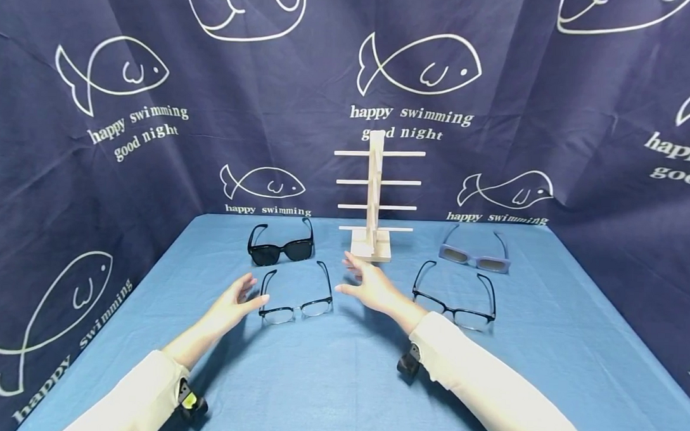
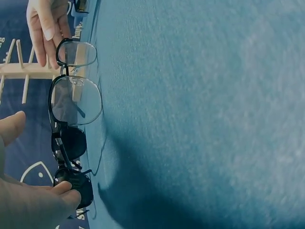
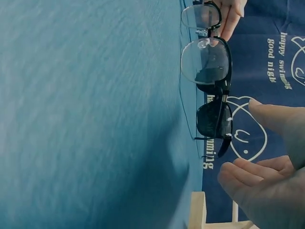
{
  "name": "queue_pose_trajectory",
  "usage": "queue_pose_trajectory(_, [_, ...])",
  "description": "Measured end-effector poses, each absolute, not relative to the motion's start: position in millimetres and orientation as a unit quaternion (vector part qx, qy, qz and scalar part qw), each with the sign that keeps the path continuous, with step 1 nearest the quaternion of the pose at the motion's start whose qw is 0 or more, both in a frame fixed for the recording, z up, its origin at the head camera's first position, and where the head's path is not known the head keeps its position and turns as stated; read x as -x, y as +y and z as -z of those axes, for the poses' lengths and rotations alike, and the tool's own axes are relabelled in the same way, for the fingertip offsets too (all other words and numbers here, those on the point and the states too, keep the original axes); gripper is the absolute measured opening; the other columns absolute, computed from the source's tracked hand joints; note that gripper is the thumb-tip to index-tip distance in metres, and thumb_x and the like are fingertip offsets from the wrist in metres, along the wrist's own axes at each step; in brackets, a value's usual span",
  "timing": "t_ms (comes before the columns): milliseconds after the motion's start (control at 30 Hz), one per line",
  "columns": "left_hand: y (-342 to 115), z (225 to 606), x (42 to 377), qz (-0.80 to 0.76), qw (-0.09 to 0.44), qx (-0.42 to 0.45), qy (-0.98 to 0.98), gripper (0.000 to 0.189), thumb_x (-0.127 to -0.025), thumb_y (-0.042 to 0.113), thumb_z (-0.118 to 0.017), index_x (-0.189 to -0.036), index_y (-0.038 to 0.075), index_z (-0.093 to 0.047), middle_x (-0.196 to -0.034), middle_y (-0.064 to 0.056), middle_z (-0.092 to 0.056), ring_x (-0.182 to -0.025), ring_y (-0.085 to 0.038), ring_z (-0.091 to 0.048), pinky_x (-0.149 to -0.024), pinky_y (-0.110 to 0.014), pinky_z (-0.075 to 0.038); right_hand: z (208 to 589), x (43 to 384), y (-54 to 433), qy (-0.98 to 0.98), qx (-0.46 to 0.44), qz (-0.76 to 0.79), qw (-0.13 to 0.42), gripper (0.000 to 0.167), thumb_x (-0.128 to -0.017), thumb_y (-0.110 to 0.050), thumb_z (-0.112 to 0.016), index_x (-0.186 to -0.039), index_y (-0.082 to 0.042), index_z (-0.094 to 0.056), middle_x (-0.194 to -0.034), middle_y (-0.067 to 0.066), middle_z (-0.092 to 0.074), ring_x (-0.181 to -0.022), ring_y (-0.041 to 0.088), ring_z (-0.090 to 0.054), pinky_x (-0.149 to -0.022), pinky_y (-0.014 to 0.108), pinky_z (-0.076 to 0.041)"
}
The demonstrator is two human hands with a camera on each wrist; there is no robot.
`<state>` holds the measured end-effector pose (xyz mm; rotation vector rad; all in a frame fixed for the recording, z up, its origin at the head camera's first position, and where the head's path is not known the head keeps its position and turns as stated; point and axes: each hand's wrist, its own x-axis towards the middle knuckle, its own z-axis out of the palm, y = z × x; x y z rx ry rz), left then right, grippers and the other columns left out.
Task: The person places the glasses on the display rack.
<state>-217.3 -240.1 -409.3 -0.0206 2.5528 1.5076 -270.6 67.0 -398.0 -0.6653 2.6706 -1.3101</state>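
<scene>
Half-rim clear glasses (image 1: 281, 315) lie unfolded on the blue cloth between my two hands, temples pointing away from me. My left hand (image 1: 233, 305) is at their left side, thumb and fingers apart. Its thumb tip overlaps the left temple in the head view; I cannot tell whether it touches. My right hand (image 1: 373, 289) hovers to their right, fingers loosely extended, in front of the wooden stand. In the right wrist view, the right hand (image 3: 267, 188) has a gap between thumb and fingers and holds nothing. Black sunglasses (image 1: 265, 255) lie behind the clear glasses.
A wooden rack (image 1: 375, 178) with several horizontal bars stands at the table's back. Black-framed clear glasses (image 1: 470, 319) lie beyond my right forearm, with purple sunglasses (image 1: 473, 257) behind them. A navy fish-print curtain (image 1: 303, 112) surrounds the blue-covered table (image 1: 327, 392).
</scene>
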Motion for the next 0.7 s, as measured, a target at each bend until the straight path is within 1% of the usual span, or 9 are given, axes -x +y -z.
queue_pose_trajectory(133, [-239.6,408.8,215.3,-0.529,0.098,0.019,0.843,0.085,-0.096,0.03,-0.061,-0.154,0.001,-0.007,-0.159,-0.021,-0.02,-0.147,-0.04,-0.015,-0.123,-0.053,-0.016,400.9,272.1,62.2,0.862,0.215,0.456,0.054,0.077,-0.089,-0.018,-0.071,-0.152,-0.004,-0.028,-0.147,0.014,-0.047,-0.132,0.03,-0.049,-0.111,0.043,-0.044])
queue_pose_trajectory(300, [-238.9,408.2,212.3,-0.55,0.103,0.022,0.828,0.083,-0.096,0.026,-0.061,-0.154,0.0,-0.008,-0.158,-0.022,-0.021,-0.147,-0.04,-0.016,-0.122,-0.053,-0.016,401.8,272.6,56.8,0.847,0.201,0.488,0.067,0.075,-0.089,-0.015,-0.071,-0.15,0.0,-0.029,-0.146,0.017,-0.047,-0.131,0.031,-0.05,-0.111,0.043,-0.043])
queue_pose_trajectory(500, [-237.5,409.7,208.8,-0.563,0.103,0.013,0.82,0.082,-0.096,0.024,-0.062,-0.153,-0.002,-0.01,-0.157,-0.023,-0.022,-0.146,-0.039,-0.019,-0.123,-0.052,-0.017,403.0,271.0,51.4,0.827,0.162,0.531,0.089,0.075,-0.089,-0.013,-0.071,-0.149,0.002,-0.029,-0.147,0.019,-0.044,-0.133,0.032,-0.047,-0.114,0.044,-0.04])
queue_pose_trajectory(700, [-236.5,412.7,206.7,-0.586,0.102,0.016,0.804,0.082,-0.095,0.023,-0.063,-0.152,-0.005,-0.012,-0.155,-0.025,-0.025,-0.145,-0.038,-0.024,-0.122,-0.05,-0.02,404.6,268.5,46.3,0.812,0.142,0.555,0.106,0.07,-0.089,-0.012,-0.07,-0.148,0.001,-0.034,-0.146,0.018,-0.047,-0.134,0.032,-0.046,-0.116,0.047,-0.036])
